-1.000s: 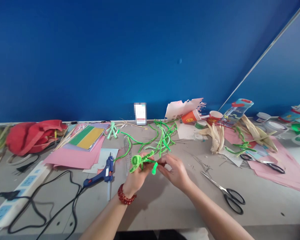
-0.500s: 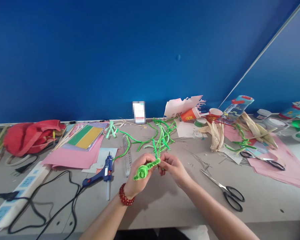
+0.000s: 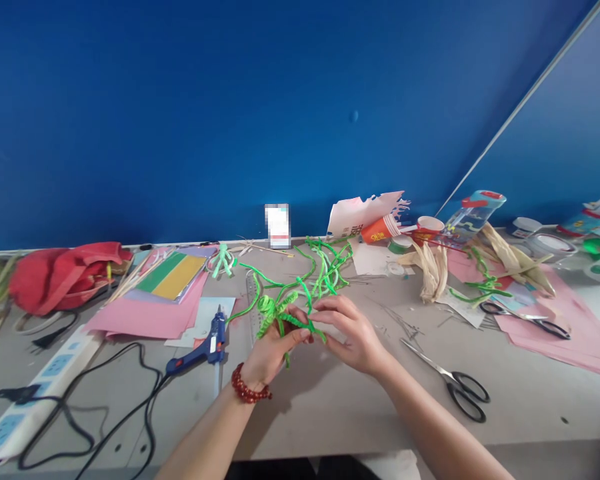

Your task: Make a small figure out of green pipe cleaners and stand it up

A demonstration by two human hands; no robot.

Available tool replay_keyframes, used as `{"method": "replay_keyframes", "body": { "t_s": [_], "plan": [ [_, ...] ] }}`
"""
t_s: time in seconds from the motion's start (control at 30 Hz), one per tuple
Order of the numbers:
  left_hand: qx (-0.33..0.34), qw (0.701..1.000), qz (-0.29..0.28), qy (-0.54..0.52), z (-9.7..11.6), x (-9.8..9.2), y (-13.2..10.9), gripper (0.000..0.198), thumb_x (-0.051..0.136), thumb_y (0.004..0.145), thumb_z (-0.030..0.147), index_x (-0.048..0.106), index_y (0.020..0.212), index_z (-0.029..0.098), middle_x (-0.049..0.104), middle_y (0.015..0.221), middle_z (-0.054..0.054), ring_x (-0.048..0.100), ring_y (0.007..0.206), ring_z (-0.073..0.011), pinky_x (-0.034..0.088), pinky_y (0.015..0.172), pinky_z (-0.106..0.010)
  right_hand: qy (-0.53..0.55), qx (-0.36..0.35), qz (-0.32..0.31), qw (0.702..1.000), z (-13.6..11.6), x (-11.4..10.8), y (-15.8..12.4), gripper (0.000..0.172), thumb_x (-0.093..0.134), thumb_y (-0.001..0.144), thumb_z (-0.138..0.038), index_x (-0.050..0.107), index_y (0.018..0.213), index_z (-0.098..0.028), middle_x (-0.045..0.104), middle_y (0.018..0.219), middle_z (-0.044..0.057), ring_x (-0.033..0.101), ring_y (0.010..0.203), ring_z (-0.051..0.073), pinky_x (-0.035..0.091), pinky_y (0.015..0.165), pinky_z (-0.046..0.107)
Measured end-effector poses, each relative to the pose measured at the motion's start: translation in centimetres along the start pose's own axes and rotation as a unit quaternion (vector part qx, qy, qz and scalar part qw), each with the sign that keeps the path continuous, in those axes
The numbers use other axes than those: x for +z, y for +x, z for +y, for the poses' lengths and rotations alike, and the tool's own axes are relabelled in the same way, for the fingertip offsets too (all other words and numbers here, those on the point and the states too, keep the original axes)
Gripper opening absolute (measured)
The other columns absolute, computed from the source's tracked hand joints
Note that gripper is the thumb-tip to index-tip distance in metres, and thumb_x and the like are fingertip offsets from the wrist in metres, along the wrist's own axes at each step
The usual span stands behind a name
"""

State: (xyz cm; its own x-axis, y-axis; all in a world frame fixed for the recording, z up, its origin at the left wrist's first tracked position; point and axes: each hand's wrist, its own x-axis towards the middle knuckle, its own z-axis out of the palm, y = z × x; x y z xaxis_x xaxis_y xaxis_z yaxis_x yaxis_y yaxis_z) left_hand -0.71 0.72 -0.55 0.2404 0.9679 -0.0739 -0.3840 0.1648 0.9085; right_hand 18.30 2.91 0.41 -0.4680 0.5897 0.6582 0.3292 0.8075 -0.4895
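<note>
The left hand [image 3: 269,355] curls its fingers around a coiled green pipe cleaner [image 3: 279,315]; the right hand [image 3: 351,337] pinches its strand at the fingertips.

A craft workroom: a table [image 3: 330,413] against a deep blue wall [image 3: 280,113] is strewn with green pipe cleaners [image 3: 325,267], pink paper [image 3: 140,319], dried corn husks [image 3: 433,272], a blue hot glue gun [image 3: 211,343], near-right scissors [image 3: 463,390] and a left power strip [image 3: 35,393].

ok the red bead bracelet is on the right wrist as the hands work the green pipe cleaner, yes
No, the head view shows the red bead bracelet on the left wrist; the left hand and right hand work the green pipe cleaner.
</note>
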Motion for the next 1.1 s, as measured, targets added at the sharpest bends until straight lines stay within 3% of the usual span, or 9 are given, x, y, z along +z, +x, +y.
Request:
{"method": "replay_keyframes", "body": {
  "t_s": [0.23,0.4,0.67,0.9,1.1],
  "plan": [
    [0.009,0.999,-0.005,0.031,-0.1,0.3,-0.2,0.025,0.079,0.073,0.034,0.062,0.082,0.019,0.059,0.074,0.002,0.059,0.072,-0.0140,0.048,0.072,-0.028,-0.042,-0.050,-0.011,0.998,0.7,-0.2,0.0,0.017,0.059,0.092,-0.022,0.064,0.108,-0.025,0.066,0.108,0.009,0.061,0.095,0.022,0.051,0.082,0.037],
    [0.033,0.999,-0.007,0.034,-0.1,0.5,-0.3,0.024,0.079,0.073,0.033,0.061,0.079,0.018,0.058,0.074,0.002,0.059,0.071,-0.0133,0.048,0.070,-0.027,0.000,-0.078,0.023,0.997,0.6,-0.3,0.2,0.015,0.061,0.092,-0.023,0.065,0.106,-0.024,0.069,0.100,0.008,0.061,0.094,0.022,0.052,0.082,0.038],
    [0.032,0.998,-0.024,0.037,0.1,0.6,-0.3,0.022,0.076,0.077,0.032,0.059,0.079,0.018,0.054,0.074,0.002,0.057,0.069,-0.0122,0.047,0.069,-0.026,0.058,-0.038,0.001,0.998,0.5,-0.2,0.4,0.008,0.061,0.092,-0.026,0.064,0.098,-0.022,0.069,0.095,0.008,0.063,0.091,0.021,0.050,0.081,0.036],
    [0.119,0.985,-0.034,0.119,0.1,0.4,-0.5,0.017,0.067,0.085,0.030,0.055,0.079,0.019,0.052,0.075,0.002,0.053,0.071,-0.0120,0.044,0.066,-0.024,0.164,0.073,0.008,0.984,0.4,1.0,-0.3,0.012,0.061,0.092,-0.028,0.061,0.083,-0.021,0.067,0.082,0.005,0.062,0.079,0.017,0.048,0.073,0.029],
    [0.198,0.965,-0.015,0.172,-0.3,0.1,-0.2,0.012,0.064,0.087,0.027,0.056,0.083,0.019,0.053,0.080,0.000,0.053,0.073,-0.0127,0.046,0.067,-0.025,0.264,0.245,0.002,0.933,0.3,2.4,-1.1,0.025,0.064,0.088,-0.043,0.062,0.079,-0.019,0.063,0.072,0.002,0.058,0.068,0.015,0.045,0.062,0.025]
  ]
}}
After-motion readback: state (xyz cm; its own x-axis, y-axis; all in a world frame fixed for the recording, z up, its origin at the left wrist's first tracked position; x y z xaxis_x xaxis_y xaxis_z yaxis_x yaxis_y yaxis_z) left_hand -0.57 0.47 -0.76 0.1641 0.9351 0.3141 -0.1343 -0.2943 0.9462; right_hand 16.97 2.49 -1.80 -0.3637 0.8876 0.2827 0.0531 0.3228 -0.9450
